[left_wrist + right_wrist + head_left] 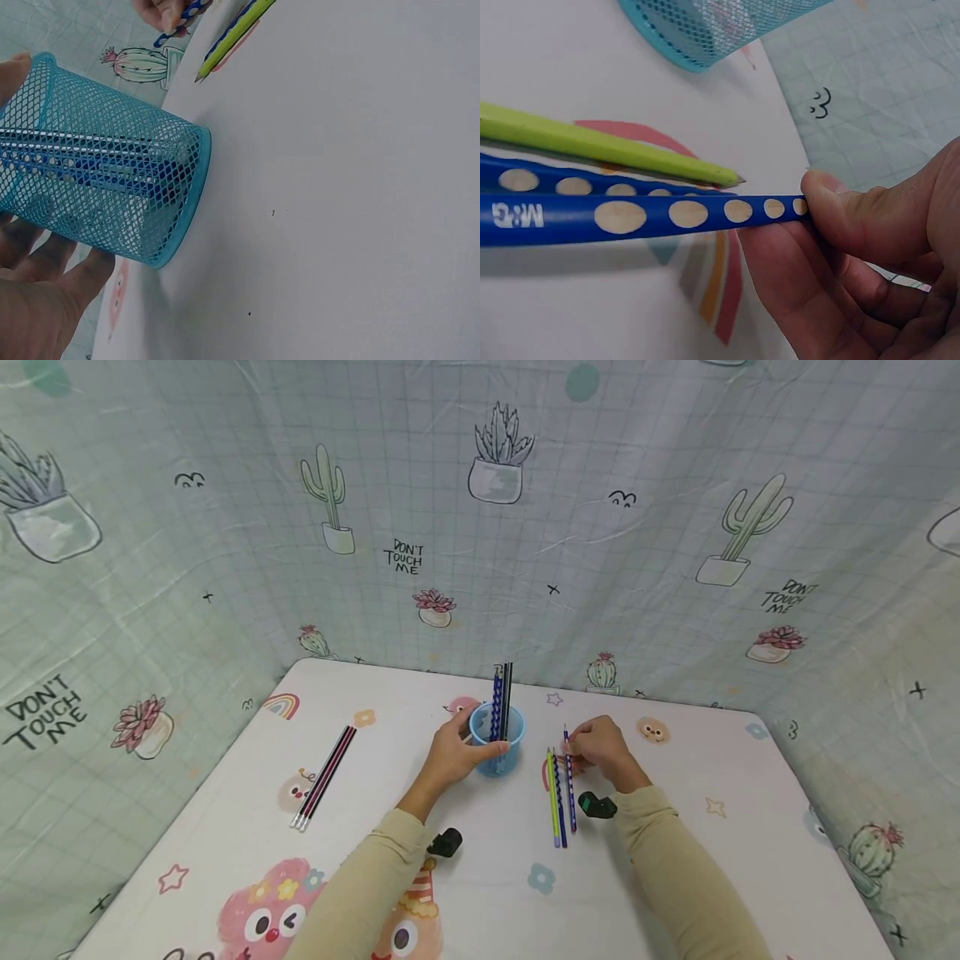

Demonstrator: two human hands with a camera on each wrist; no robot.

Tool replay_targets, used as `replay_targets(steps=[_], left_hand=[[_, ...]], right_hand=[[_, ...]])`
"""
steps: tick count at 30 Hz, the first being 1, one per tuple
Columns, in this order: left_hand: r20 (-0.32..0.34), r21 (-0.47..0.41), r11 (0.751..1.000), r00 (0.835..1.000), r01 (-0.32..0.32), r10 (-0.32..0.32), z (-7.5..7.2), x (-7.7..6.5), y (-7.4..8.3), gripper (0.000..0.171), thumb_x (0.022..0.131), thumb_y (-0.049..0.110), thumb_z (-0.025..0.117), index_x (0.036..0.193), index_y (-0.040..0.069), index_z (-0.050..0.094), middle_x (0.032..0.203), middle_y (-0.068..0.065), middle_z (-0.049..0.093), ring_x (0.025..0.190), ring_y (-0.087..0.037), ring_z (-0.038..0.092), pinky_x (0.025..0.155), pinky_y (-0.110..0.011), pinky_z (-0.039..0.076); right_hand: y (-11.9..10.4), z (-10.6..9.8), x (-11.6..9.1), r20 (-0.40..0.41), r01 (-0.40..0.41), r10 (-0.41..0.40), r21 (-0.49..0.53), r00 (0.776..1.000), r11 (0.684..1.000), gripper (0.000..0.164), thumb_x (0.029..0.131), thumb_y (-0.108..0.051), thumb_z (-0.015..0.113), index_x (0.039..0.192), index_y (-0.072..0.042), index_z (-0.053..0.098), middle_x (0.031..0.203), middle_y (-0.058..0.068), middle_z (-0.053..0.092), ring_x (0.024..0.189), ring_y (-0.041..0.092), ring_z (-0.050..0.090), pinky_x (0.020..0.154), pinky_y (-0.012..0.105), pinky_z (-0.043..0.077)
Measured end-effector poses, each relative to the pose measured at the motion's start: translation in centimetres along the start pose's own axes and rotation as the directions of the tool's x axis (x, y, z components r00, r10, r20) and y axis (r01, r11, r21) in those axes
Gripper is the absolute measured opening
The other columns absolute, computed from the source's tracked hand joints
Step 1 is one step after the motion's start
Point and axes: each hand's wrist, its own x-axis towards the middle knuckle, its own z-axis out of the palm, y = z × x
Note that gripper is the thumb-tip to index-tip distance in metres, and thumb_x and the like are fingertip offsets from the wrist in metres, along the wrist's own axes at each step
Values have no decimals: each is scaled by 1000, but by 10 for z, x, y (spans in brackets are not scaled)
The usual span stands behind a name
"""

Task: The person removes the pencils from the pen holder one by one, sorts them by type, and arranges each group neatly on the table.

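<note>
My left hand (455, 752) grips a blue mesh pencil cup (501, 768), its fingers and thumb curled round the side. Several dark and blue pencils (502, 697) stand in the cup; the mesh (97, 172) shows them in the left wrist view. Right of the cup, my right hand (600, 749) pinches a blue pencil with pale oval spots (652, 217) near its far end, between thumb and finger. Beside that pencil lie another spotted blue pencil (560, 814) and a yellow-green pencil (553, 802), whose sharpened tip (731, 180) shows in the right wrist view.
Several dark striped pencils (324, 778) lie together on the left of the white, cartoon-printed table (495, 877). A cactus-print cloth (450, 527) hangs behind the table and along its sides. Black devices (597, 805) sit at both wrists.
</note>
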Motion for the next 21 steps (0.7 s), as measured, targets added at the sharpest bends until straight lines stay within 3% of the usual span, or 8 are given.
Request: replay_targets(steps=[21], left_hand=[[2, 12, 1000, 1000, 18, -18, -1, 3, -3, 91, 81, 43, 89, 157, 18, 45, 156, -10, 55, 148, -34, 50, 119, -50, 44]], right_hand=[[16, 14, -1, 34, -41, 46, -118, 998, 992, 11, 87, -3, 78, 92, 7, 75, 72, 8, 71, 53, 12, 65, 53, 25, 59]])
